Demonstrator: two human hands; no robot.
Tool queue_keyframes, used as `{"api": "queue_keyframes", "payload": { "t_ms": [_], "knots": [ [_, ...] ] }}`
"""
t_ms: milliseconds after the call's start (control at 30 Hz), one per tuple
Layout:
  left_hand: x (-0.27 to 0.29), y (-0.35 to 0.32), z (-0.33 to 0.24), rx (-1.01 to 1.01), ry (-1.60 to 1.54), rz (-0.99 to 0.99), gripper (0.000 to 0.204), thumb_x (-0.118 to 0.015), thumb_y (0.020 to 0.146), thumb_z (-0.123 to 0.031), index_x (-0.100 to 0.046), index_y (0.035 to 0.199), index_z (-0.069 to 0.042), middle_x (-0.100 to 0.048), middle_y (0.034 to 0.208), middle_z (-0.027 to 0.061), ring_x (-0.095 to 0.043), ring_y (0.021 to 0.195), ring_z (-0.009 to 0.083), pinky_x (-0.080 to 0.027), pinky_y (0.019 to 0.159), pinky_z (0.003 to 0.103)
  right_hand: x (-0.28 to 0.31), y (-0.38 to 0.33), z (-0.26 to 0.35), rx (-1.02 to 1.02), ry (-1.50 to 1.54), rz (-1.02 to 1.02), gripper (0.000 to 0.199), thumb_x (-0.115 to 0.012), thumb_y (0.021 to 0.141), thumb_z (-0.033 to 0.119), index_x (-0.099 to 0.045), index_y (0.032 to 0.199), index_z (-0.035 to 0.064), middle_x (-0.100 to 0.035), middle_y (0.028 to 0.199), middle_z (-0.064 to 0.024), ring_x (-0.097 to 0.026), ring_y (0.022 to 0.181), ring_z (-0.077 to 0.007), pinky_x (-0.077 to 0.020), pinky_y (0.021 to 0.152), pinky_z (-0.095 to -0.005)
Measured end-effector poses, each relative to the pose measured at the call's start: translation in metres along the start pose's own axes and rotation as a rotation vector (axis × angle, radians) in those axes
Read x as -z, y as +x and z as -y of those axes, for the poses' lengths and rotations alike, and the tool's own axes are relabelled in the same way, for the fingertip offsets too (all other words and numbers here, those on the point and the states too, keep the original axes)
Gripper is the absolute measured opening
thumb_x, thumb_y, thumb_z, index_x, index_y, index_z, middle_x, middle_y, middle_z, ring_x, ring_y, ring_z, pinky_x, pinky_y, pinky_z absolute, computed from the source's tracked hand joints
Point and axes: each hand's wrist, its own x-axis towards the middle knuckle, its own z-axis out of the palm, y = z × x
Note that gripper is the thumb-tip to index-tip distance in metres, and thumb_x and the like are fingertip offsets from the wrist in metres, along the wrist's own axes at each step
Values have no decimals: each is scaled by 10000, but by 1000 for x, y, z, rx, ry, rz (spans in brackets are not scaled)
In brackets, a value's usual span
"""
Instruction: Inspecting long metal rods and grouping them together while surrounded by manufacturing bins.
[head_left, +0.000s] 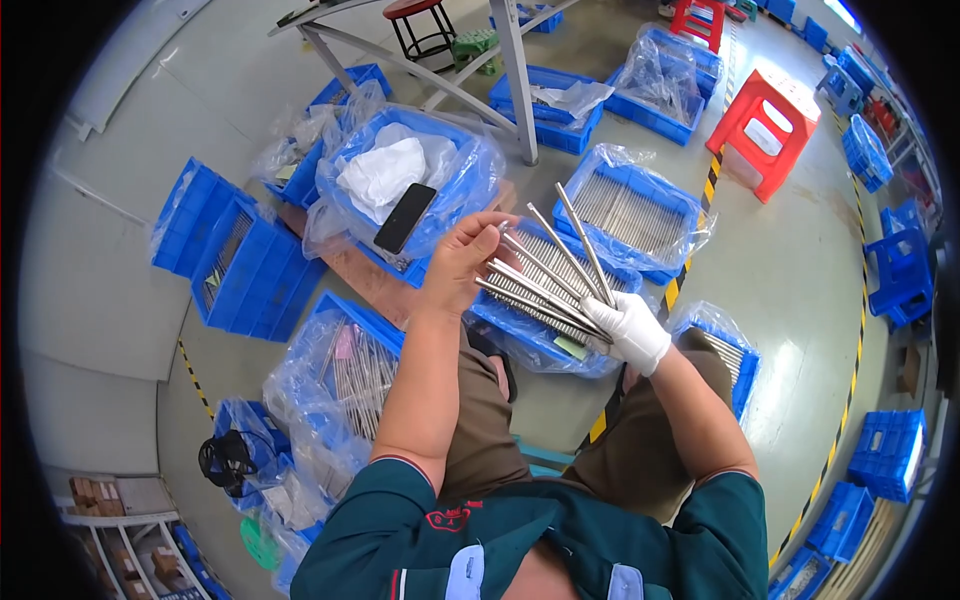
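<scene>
Steel rods (545,270) are fanning out between your two hands, above the blue crate (560,345) lined with clear plastic just ahead of your knees. Your gloved right hand (628,328) is closing tightly around their lower ends, gripping the whole bundle. Your bare left hand (462,262) is curling half shut, its fingertips pinching the upper tip of one rod (the leftmost of the fan). A black phone (405,217) is lying on white cloth in another lined crate (455,190) farther ahead. A red stool (765,120) is standing well apart to your right.
</scene>
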Motion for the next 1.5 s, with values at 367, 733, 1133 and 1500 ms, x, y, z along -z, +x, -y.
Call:
{"api": "queue_keyframes", "payload": {
  "t_ms": [367,733,1133,1500],
  "knots": [
    [-17,-1,13,149,187,131,340,-731,731,-128,-617,1015,20,-631,897,100,-627,773,186,-516,690,278,-1,-5,14,-78,117,149,294,-587,887,333,-566,880,40,-480,637,7,-417,489,-75,-327,436,-219],
    [-20,-2,18,86,349,200,329,-741,750,-169,-608,988,16,-627,883,53,-603,803,128,-483,721,239,-3,0,4,-57,123,32,252,-615,874,295,-584,915,48,-507,684,16,-422,513,-60,-337,451,-211],
    [8,1,-14,-70,176,-56,242,-589,881,-163,-608,1034,23,-613,838,67,-550,712,120,-453,673,235,-5,-7,12,-197,19,124,280,-622,866,318,-590,813,45,-491,588,0,-410,450,-79,-312,411,-224],
    [10,1,-16,-49,163,114,288,-654,833,-156,-608,1060,17,-624,827,60,-559,742,131,-452,700,243,-1,-9,13,-191,-40,269,309,-607,872,341,-613,850,33,-508,579,-5,-410,445,-71,-298,402,-218]
  ]
}}
